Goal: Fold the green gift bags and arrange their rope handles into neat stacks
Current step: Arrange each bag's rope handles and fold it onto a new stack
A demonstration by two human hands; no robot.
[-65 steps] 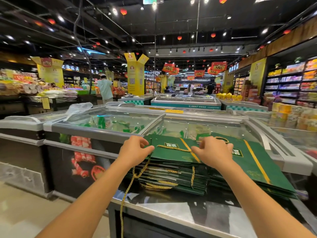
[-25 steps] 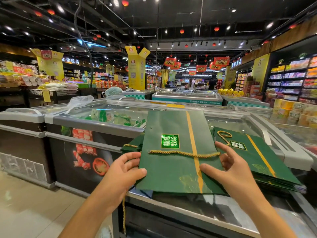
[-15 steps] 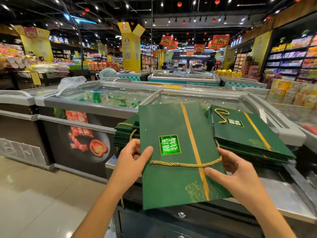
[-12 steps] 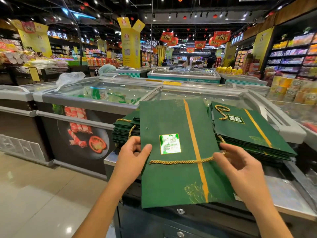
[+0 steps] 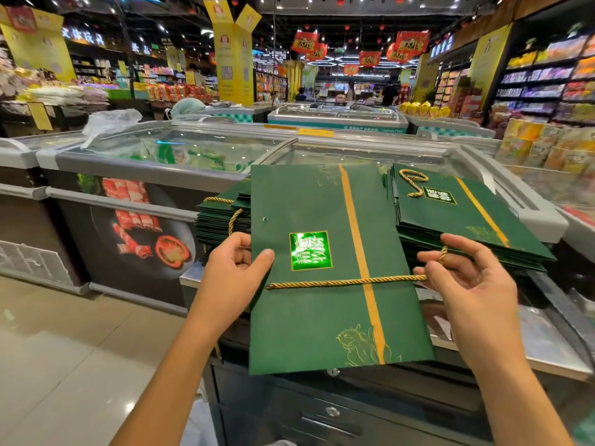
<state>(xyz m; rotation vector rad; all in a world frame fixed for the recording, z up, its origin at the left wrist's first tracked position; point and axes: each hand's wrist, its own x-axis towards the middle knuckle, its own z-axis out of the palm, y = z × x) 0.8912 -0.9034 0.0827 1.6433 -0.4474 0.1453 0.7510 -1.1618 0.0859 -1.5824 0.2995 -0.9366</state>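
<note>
Steel counter (image 5: 547, 352) under a supermarket's dark ceiling serves as the workbench, and one green gift bag (image 5: 309, 329) is held flat just above its front edge. The left hand (image 5: 233, 275) grips the bag's left edge, thumb on the front face and the other fingers curled behind, probably to keep the bag steady. The right hand (image 5: 467, 281) pinches the gold rope handle (image 5: 347, 281) between thumb and forefinger just off the bag's right edge. The cord runs taut across the face from the left thumb to that pinch. This looks like drawing the handle flat against the bag so that it will stack neatly.

Above the cord, between the two thumbs, a green foil label (image 5: 310, 251) catches glare and its characters cannot be read. Beyond the left fingers sits the left stack (image 5: 219, 217) of bags with loose cords. Beyond the right fingers the right stack (image 5: 470, 220) has a coiled handle on top and a label too small to read. Both stacks lie on a glass-lidded freezer (image 5: 180, 149). Farther off, red banners (image 5: 412, 40) carry yellow characters, not legible.
</note>
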